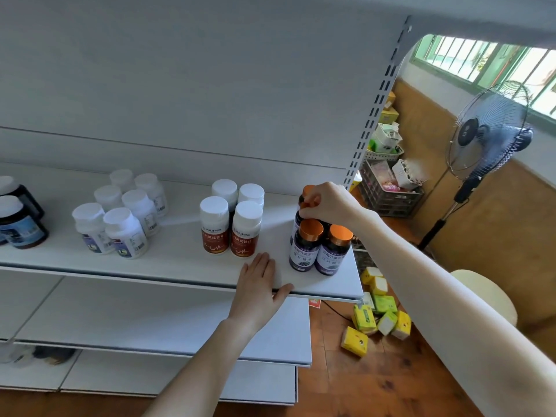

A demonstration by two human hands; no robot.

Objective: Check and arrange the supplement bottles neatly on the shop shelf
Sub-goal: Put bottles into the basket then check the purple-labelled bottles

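The person's left hand (260, 291) lay nearest, low in the middle of the frame. It rested flat with straight fingers on the front edge of the shelf (180, 260) and held nothing. Up and to its right, the right hand (326, 201) curled its fingertips round the orange cap (307, 191) of the rear bottle (297, 227) at the shelf's right end. That bottle stood upright directly under the hand, just behind two upright front bottles (304, 251). Any adjustment would probably be a lift or twist along its vertical axis, and the right hand was the nearer one. Beyond the shelf, right of centre, a dark crate (388, 203) held packets, and a pale basket (385, 155) above it held light-coloured items too small to name.
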